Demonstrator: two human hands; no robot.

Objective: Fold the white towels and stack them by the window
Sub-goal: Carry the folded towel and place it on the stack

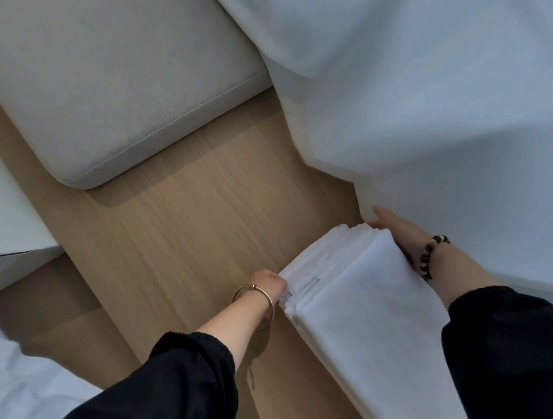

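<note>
So the folding part looks done, and the stacking-by-the-window step is what's being worked on now. A stack of white towels (pixel 361 295) is being held from two sides, low over the wooden floor (pixel 200 219), right at the hem of the sheer curtain (pixel 448 90) hanging at 1 o'clock.

The left hand (pixel 266 287) is being kept at the stack's 9 o'clock, fingers curled tight onto the layered edges. The right hand (pixel 394 231) is being pressed against the side at 1 o'clock. The fingers that show are lying straight along the cloth, and the rest are hidden behind the pile.

Whether the stack is already being rested on the floor or is being carried just above it can't be told from here.

Next move, probably: the pile is to be set down square by the curtain and both hands slid out level, so the layers aren't being dragged askew. The grey cushion (pixel 112 75) at 10 o'clock is well apart.
</note>
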